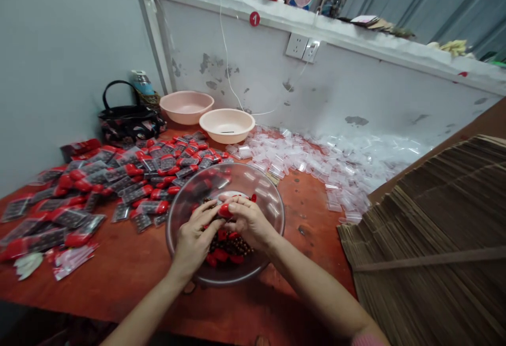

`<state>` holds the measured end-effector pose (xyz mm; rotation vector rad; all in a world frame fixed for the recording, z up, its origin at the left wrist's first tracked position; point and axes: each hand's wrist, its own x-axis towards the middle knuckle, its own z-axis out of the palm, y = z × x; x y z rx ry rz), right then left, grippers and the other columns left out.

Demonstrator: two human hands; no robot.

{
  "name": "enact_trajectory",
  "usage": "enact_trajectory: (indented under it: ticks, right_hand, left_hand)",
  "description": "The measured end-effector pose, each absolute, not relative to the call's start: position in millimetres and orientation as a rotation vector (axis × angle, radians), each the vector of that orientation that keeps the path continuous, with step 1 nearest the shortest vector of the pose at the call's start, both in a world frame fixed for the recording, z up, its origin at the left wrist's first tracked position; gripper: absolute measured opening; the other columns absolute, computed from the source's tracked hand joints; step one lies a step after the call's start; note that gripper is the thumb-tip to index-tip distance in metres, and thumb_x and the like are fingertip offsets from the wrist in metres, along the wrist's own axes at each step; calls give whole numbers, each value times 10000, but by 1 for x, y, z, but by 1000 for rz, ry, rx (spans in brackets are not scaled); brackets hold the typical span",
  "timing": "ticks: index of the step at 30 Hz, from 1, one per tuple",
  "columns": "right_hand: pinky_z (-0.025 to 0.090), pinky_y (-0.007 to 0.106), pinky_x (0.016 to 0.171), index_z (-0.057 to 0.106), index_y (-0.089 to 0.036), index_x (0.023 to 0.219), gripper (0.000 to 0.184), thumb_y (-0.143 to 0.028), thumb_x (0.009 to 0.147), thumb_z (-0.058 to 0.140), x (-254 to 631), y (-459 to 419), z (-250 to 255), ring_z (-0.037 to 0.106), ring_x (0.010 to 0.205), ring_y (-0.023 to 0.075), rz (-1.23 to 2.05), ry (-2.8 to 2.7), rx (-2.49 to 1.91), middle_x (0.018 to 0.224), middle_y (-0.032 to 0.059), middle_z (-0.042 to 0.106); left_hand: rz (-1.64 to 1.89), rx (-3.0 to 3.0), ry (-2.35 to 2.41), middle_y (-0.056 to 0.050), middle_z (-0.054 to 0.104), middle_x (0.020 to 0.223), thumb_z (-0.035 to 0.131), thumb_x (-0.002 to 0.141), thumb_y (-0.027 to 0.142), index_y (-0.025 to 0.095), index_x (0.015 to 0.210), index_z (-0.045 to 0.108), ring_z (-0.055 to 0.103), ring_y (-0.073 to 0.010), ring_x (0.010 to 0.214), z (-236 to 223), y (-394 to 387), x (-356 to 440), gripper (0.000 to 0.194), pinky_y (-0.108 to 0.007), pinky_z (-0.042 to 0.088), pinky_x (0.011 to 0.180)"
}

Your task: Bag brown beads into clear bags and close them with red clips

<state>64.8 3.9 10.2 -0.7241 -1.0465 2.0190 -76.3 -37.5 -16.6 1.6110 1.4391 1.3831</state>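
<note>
Both hands meet over a clear plastic basin. Between thumb and fingers, my right hand grips a small glossy red cap. My left hand is closed in a pinch right beside the cap; what its fingertips hold, if anything, is hidden. Brown round beads and loose red pieces lie in the basin under the hands. To the left spreads a heap of clear packs with red ends, dark contents showing through.
Many clear plastic pieces cover the table's back right. Bundled brown cardboard stands on the right. A pink basin, a cream basin and a black handbag sit at the back. A shelf runs along the wall.
</note>
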Motion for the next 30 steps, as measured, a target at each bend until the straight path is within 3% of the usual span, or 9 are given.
enact_trajectory:
  ticks: [4, 8, 15, 22, 26, 30]
  right_hand:
    - [455, 319, 678, 609, -163, 881, 236, -229, 665, 541, 65, 7, 11, 542, 661, 119, 2398, -901, -600, 778, 17, 609]
    - [435, 269, 621, 615, -118, 676, 147, -161, 555, 543, 58, 3, 8, 508, 590, 113, 2195, -935, -678, 631, 6, 573]
    - [420, 227, 520, 586, -156, 602, 65, -215, 576, 578, 49, -2, 1, 472, 551, 103, 1989, -879, -774, 615, -10, 535]
    - [489, 314, 669, 573, -193, 893, 300, -411, 691, 614, 75, 10, 15, 540, 760, 132, 2162, -1139, -758, 862, 16, 567]
    - [471, 312, 749, 577, -194, 940, 294, -403, 733, 578, 118, 39, 30, 561, 830, 135, 1685, -1355, -780, 947, 35, 584]
    - [455, 296, 705, 609, -182, 876, 229, -359, 772, 509, 176, 76, 13, 565, 741, 132, 1012, -1452, -1235, 852, 30, 614]
  left_hand:
    - [1423, 1790, 1447, -29, 536, 1210, 523, 774, 256, 263, 1073, 596, 438, -211, 1159, -22, -40, -78, 308, -413, 330, 997]
    - [1428, 1961, 1395, 19, 566, 1174, 507, 777, 219, 323, 1118, 550, 421, -209, 1179, -24, -41, -79, 359, -475, 241, 1038]
    - [1361, 1949, 1387, 16, 546, 1209, 501, 771, 255, 318, 1103, 566, 416, -229, 1190, -17, -41, -75, 344, -463, 240, 1041]
    - [1230, 1552, 1514, -30, 613, 1121, 555, 719, 405, 226, 1069, 594, 548, -239, 1046, -8, -32, -75, 394, -359, 393, 946]
    - [1238, 1499, 1572, 14, 632, 1090, 563, 708, 438, 259, 1070, 587, 578, -216, 997, 2, -29, -80, 404, -320, 435, 904]
    - [1299, 1471, 1823, 48, 643, 1064, 557, 697, 467, 276, 1062, 592, 567, -237, 1011, 11, -16, -105, 413, -360, 430, 913]
